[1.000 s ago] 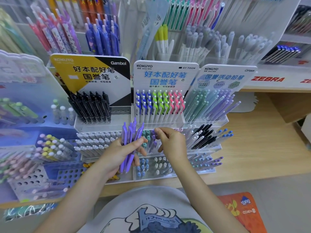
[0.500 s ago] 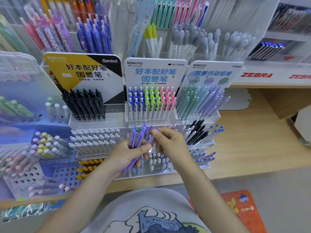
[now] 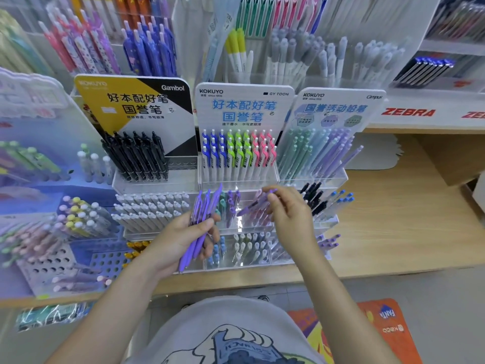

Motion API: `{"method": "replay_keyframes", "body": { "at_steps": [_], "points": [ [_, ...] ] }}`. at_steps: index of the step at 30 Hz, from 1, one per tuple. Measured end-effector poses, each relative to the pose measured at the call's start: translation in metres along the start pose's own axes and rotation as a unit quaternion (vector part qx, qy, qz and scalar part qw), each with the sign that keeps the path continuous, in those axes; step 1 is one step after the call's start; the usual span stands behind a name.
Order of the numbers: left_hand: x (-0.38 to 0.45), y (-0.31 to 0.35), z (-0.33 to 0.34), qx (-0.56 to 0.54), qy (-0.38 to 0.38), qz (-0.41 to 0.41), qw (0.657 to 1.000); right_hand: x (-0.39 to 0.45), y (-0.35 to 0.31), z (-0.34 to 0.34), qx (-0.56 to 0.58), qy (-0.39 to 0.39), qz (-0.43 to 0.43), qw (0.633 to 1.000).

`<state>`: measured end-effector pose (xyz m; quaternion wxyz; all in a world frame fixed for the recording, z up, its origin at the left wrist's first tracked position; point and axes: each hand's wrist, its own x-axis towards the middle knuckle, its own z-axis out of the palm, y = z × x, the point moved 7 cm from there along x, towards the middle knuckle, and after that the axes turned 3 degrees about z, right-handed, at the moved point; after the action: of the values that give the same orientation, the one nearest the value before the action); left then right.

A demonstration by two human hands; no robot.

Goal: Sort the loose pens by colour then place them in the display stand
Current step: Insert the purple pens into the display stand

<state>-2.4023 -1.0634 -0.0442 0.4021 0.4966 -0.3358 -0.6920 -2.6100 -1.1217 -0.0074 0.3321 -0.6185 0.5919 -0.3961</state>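
**Purple pens gathered, one held over the stand**

Shelving crowded with stationery fills the background, and a pale wooden surface (image 3: 393,219) carries a tiered clear stand (image 3: 312,179) with printed header cards. A bunch of purple pens (image 3: 199,227) is gripped in the left hand (image 3: 181,240), fingers and thumb curled round the barrels, clips pointing up and away. They appear to be kept together as one sorted colour group, ready for slotting. A single purple pen (image 3: 256,203) is pinched at its upper end by the fingertips of the right hand (image 3: 291,214), its tip slanting down and left over the middle tier. It is judged to be either on its way to the bunch or being aimed at a compartment; which one cannot be told. Just beside it, a few purple and teal pens (image 3: 229,203) stand in the middle tier. Black pens (image 3: 136,153) are racked at upper left, blue, green and pink ones (image 3: 237,151) in the centre. An orange mat (image 3: 367,332) lies on the floor below
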Motion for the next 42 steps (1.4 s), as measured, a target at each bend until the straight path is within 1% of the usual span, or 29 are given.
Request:
{"method": "replay_keyframes", "body": {
  "at_steps": [3, 5, 13, 18, 20, 23, 25, 29, 34, 38, 40, 42],
  "points": [
    [-0.003, 0.003, -0.001, -0.003, 0.0, 0.003, 1.0, -0.003, 0.0, 0.017, -0.033, -0.003, -0.015, 0.999],
    [-0.006, 0.003, -0.003, 0.004, 0.003, 0.002, 1.0, -0.004, 0.0, 0.024, -0.032, -0.012, -0.014, 0.999],
    [-0.006, 0.0, -0.008, 0.024, 0.017, 0.002, 1.0, -0.001, -0.011, 0.031, -0.113, -0.008, -0.068, 0.991],
    [-0.007, 0.001, -0.01, 0.014, 0.015, -0.001, 1.0, -0.002, -0.004, 0.043, -0.136, -0.036, -0.075, 0.987],
    [-0.007, 0.001, -0.01, 0.016, 0.014, -0.003, 1.0, -0.002, 0.001, 0.05, -0.1, -0.052, -0.045, 0.993],
    [-0.007, 0.0, -0.009, 0.021, 0.012, -0.004, 1.0, -0.003, 0.008, 0.056, 0.029, -0.064, 0.068, 0.995],
    [-0.006, -0.001, -0.008, 0.022, 0.012, -0.006, 1.0, -0.003, 0.011, 0.058, 0.072, -0.056, 0.103, 0.991],
    [-0.007, -0.002, -0.009, 0.019, 0.013, -0.01, 1.0, -0.003, 0.011, 0.06, 0.068, -0.049, 0.092, 0.992],
    [-0.008, -0.003, -0.004, 0.006, 0.001, -0.006, 1.0, 0.001, 0.008, 0.057, -0.052, -0.015, 0.017, 0.998],
    [-0.007, -0.003, -0.001, 0.015, 0.001, 0.002, 1.0, -0.002, -0.001, 0.051, -0.094, -0.013, 0.005, 0.995],
    [-0.006, -0.003, 0.0, 0.017, 0.008, 0.001, 1.0, -0.007, -0.011, 0.041, -0.071, -0.002, 0.001, 0.997],
    [-0.004, -0.005, 0.002, 0.02, 0.015, -0.001, 1.0, -0.013, -0.019, 0.035, 0.049, -0.031, 0.06, 0.997]
  ]
}}
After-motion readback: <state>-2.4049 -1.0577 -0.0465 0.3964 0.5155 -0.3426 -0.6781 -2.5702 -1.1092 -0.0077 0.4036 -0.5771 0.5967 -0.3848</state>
